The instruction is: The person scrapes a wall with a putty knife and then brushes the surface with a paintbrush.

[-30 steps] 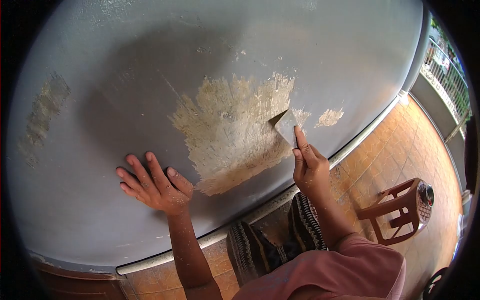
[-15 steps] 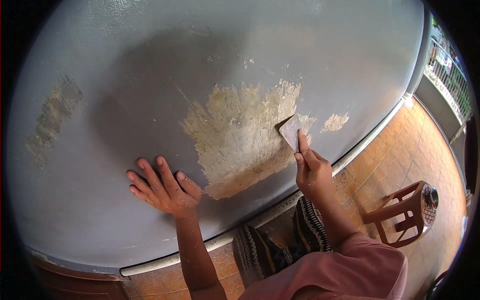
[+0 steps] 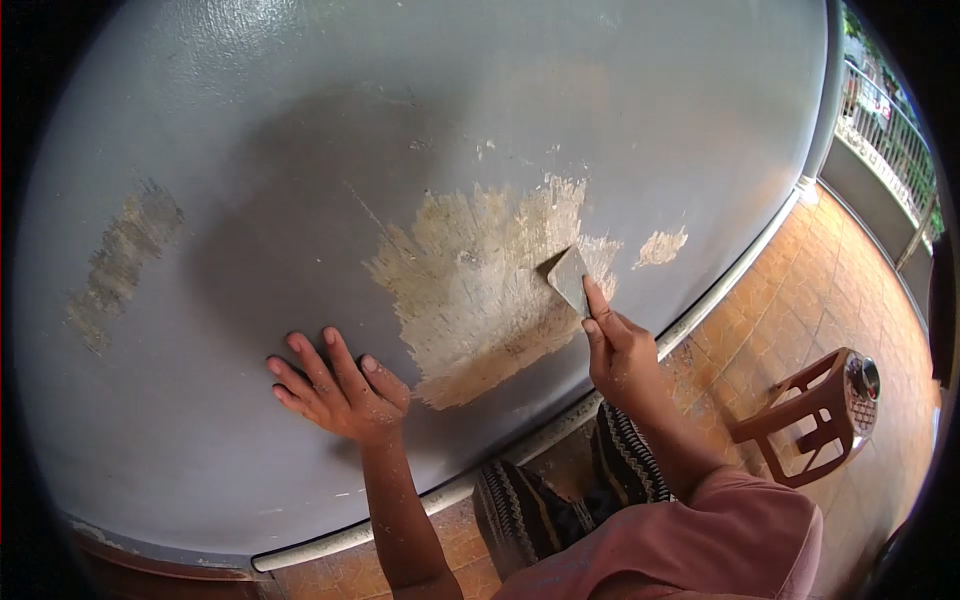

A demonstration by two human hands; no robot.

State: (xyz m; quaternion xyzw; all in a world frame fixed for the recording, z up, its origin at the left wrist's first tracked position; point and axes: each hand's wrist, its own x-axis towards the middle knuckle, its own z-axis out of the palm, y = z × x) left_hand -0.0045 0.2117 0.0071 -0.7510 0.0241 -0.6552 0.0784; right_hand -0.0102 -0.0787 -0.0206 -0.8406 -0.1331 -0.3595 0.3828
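Shifted slightly down-left, scraper [image 3: 568, 278] juts above gripping fingers [image 3: 598, 303] of right hand [image 3: 620, 355]; left hand [image 3: 340, 396] splayed on wall [image 3: 250, 200].

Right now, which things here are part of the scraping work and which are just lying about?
In use: scraper in right hand; left hand flat on grey wall; scraped patch.
Lying about: plastic stool on the tiled floor; railing.
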